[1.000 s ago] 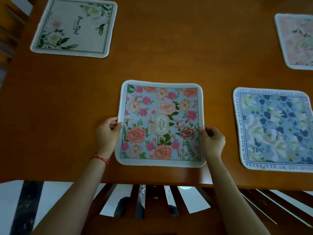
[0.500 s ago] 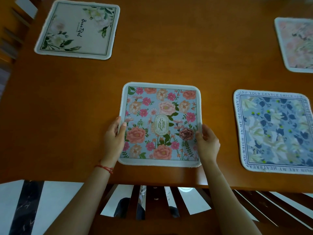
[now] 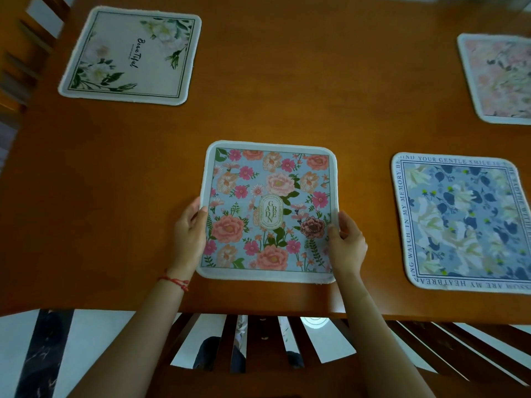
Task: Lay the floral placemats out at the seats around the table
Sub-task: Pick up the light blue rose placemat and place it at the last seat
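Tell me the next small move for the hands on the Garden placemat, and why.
Probably let go and draw both hands back. The Garden placemat seems to lie flat and square on the table, near its front edge, with the left hand and right hand only gripping its side edges.

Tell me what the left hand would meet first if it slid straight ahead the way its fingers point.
Probably nothing soon: the left hand points up-table along the Garden placemat edge, over bare table.
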`<state>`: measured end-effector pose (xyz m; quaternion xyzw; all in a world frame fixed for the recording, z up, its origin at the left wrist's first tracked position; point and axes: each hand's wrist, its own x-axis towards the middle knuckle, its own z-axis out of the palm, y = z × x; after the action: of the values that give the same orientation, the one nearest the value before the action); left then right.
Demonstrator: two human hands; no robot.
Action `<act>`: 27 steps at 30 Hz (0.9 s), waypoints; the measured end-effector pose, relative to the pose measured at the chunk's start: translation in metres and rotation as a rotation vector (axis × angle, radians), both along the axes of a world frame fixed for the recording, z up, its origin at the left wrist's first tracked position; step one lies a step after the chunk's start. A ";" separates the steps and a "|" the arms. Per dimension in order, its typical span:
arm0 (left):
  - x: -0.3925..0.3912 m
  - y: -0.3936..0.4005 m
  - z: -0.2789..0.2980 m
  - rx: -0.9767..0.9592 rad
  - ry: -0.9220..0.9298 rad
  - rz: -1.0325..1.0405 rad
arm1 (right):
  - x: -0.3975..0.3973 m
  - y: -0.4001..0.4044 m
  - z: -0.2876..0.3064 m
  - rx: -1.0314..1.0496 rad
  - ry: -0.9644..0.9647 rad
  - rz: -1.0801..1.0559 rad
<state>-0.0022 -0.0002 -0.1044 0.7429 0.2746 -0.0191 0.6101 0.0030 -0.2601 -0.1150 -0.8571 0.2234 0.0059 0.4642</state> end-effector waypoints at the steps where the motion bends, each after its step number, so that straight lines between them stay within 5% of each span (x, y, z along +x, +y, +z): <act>1: -0.003 -0.001 0.001 -0.007 0.002 0.000 | -0.002 0.000 -0.001 -0.002 0.002 -0.005; 11: -0.004 0.000 -0.003 -0.059 0.011 -0.001 | -0.004 0.000 0.011 0.039 0.001 -0.094; 27: -0.002 0.002 -0.008 -0.065 0.007 -0.040 | -0.007 -0.005 0.011 0.116 -0.023 0.048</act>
<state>-0.0044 0.0021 -0.1125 0.7280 0.2610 -0.0428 0.6325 -0.0035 -0.2655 -0.1038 -0.8338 0.1966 0.0200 0.5156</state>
